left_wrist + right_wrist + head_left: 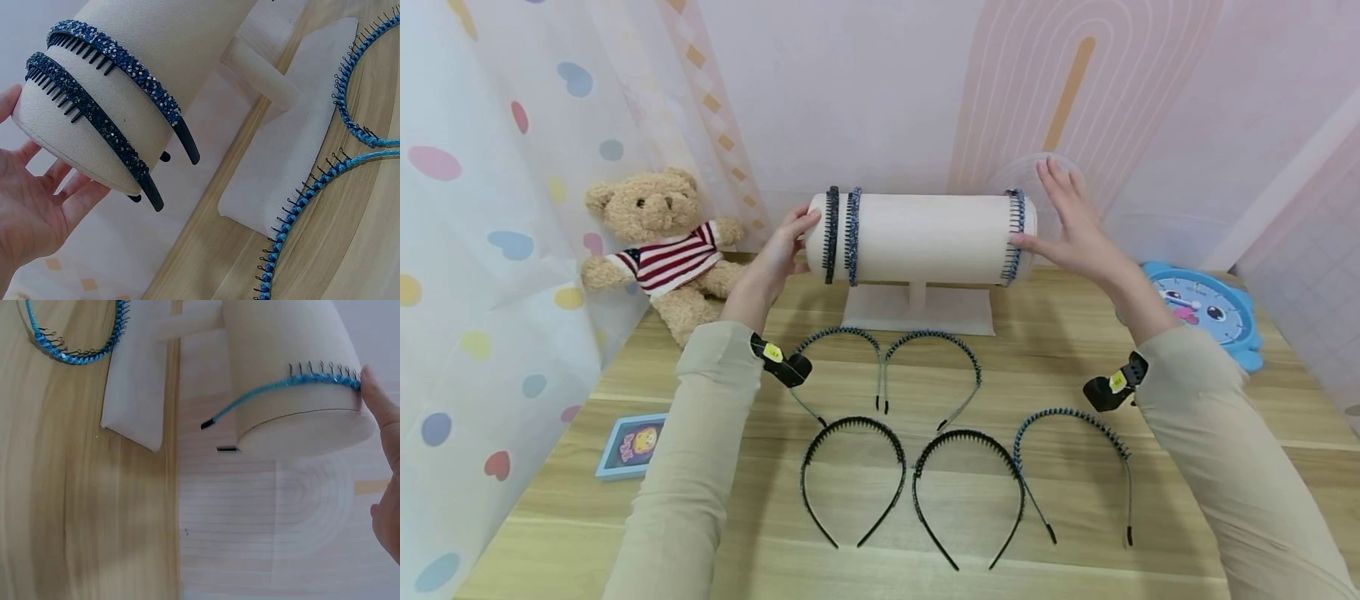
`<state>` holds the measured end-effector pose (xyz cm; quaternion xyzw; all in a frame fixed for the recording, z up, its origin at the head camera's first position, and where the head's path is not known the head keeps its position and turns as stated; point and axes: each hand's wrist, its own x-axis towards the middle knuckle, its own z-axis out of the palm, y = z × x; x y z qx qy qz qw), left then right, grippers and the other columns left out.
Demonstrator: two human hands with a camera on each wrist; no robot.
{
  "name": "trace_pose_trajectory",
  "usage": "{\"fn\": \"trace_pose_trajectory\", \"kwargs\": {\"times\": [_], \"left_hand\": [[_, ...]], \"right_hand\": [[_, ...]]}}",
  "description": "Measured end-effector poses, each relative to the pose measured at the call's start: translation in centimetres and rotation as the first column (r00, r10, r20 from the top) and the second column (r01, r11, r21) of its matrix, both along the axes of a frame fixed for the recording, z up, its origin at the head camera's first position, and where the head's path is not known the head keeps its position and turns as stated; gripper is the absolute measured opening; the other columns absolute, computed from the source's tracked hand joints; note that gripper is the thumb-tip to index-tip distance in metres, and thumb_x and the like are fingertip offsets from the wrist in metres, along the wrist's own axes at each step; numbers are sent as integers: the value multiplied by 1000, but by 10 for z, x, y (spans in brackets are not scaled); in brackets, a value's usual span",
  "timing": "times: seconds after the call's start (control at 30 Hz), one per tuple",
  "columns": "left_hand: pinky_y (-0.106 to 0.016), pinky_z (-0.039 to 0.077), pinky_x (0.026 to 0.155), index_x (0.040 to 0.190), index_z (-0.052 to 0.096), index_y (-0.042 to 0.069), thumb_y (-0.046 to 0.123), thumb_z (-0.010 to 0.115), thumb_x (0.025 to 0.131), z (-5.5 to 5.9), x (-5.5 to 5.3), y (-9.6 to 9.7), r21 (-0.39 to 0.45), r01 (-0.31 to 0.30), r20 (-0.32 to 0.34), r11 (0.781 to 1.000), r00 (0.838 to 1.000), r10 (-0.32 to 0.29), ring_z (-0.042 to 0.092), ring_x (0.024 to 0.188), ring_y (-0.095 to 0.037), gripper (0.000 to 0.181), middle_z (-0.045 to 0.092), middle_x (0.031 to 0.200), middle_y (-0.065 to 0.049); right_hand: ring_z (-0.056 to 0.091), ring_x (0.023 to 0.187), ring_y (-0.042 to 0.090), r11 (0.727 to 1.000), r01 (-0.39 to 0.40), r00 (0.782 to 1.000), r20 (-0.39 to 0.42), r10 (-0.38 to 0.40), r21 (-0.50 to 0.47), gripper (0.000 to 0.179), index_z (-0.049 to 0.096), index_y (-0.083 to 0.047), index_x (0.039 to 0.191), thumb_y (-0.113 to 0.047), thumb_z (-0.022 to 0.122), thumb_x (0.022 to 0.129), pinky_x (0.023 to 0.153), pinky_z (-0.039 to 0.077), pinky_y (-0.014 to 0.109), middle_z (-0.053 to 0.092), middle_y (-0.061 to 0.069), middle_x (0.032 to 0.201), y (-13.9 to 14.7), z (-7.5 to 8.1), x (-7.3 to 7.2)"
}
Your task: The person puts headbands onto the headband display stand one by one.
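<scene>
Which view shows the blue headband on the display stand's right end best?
The right wrist view: it shows the blue headband larger, its teeth and a dark tip plain to see. The head view shows it smaller, partly covered by the right hand; the left wrist view does not show it.

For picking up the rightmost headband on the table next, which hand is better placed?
Probably the right hand: it is nearer that headband, its fingers spread; the left hand holds the white roll.

No text is readable: the marks on yellow labels (772, 352), blue-framed picture (638, 444) and blue dial (1206, 307) are too small.
</scene>
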<state>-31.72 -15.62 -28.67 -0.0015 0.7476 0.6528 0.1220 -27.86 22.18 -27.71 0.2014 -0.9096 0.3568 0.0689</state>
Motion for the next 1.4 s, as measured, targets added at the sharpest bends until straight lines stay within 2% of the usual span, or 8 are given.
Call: {"fn": "trace_pose_trajectory", "kwargs": {"times": [0.13,0.23,0.37,0.6,0.83,1.03,1.2,1.4], "left_hand": [[-48,26,106,146,15,28,45,41,92,0,0,0,3,1,2,1000,1000,-1,30,121,-17,61,22,147,-2],[-48,26,106,146,14,28,45,41,92,0,0,1,6,1,2,1000,1000,-1,29,124,-18,62,21,148,-2],[-49,26,106,146,13,28,45,41,92,-1,-1,0,0,-2,1,1000,1000,2,28,125,-19,62,20,148,-2],[-48,26,105,145,15,28,46,41,92,-2,0,1,-6,3,-1,1000,1000,-3,29,123,-18,61,21,148,-2],[-48,25,106,145,14,28,47,40,92,0,0,0,-12,8,5,1000,1000,-8,29,122,-18,62,21,148,-3],[-49,24,107,145,13,29,48,41,91,0,1,-2,-8,3,10,1000,1000,-3,26,128,-20,64,18,150,-2],[-50,24,108,146,13,29,47,42,91,0,1,-2,-3,1,5,1000,1000,-1,23,131,-21,64,17,150,-1],[-50,22,108,146,13,29,48,42,91,1,1,0,1,6,6,1000,1000,-6,21,133,-22,65,16,150,-1]], "right_hand": [[-13,141,25,999,-21,995,100,17,41,83,14,-20,148,-41,62,84,108,-3,62,5,3,155,-5,5,-3],[-2,142,31,995,-31,992,123,19,97,79,23,-19,146,-43,64,82,107,7,63,14,13,153,-11,9,-5],[7,141,36,978,-28,994,105,7,205,82,25,-18,145,-52,62,80,108,12,61,18,19,151,-27,14,-9],[22,136,37,928,-37,999,33,27,371,79,26,-8,144,-55,52,86,111,9,53,32,17,146,-62,21,-18],[36,131,36,893,34,999,23,-49,448,73,32,-3,140,-56,41,90,108,19,54,42,19,140,-95,29,-23],[33,131,39,862,-16,999,52,-12,506,79,28,-6,143,-58,47,87,107,21,56,37,18,143,-98,33,-27],[27,133,40,883,-69,996,78,36,463,88,25,-11,144,-57,61,78,109,16,55,32,14,147,-93,31,-29],[23,135,39,906,-75,996,66,52,417,91,25,-14,145,-57,65,75,110,11,53,29,11,149,-94,28,-28]]}}
